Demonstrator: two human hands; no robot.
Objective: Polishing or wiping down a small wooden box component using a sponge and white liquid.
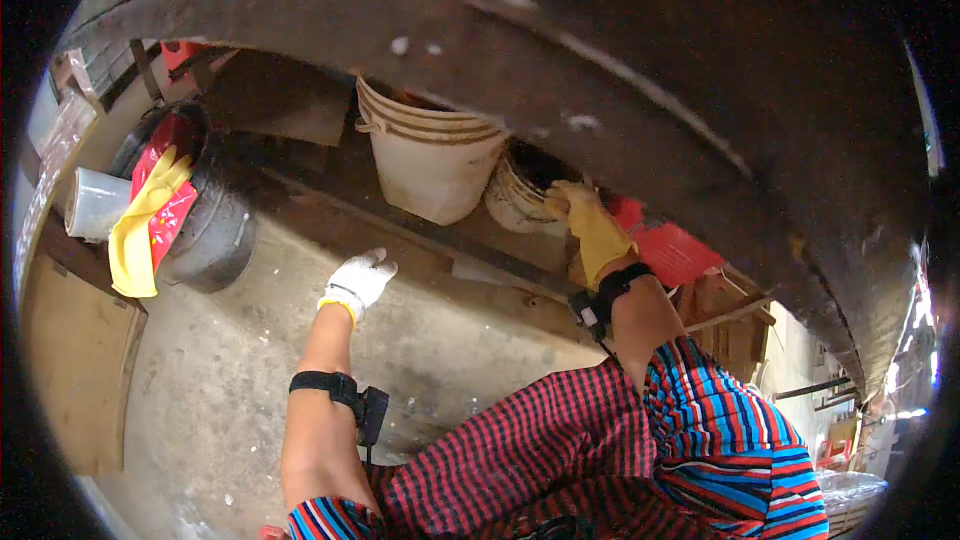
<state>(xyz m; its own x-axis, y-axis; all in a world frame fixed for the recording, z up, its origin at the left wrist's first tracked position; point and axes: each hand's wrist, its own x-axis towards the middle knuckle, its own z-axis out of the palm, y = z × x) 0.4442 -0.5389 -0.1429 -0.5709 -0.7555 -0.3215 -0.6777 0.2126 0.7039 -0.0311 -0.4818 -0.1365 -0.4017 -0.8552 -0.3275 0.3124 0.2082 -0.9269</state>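
Note:
My right hand (592, 228) wears a yellow rubber glove and reaches under the dark overhanging edge. Its fingers bend over the rim of a small stained white bucket (515, 202). What lies inside that bucket is too dark to make out. My left hand (358, 283), in a white knit glove with a yellow cuff, hangs above the concrete floor with nothing in it; its fingers are loosely curled, a little apart. Beside the small bucket stands a larger white bucket (430, 158) with ridges below its rim, partly hidden by the overhang.
A dark overhanging slab (620, 70) crosses the top. At left, a yellow rubber glove (145, 225) lies over a red packet (170, 210) on a dark tub (222, 240), beside a clear plastic roll (97, 204). A red sheet (665, 245) is right of my right hand. A wooden board (75, 370) stands lower left.

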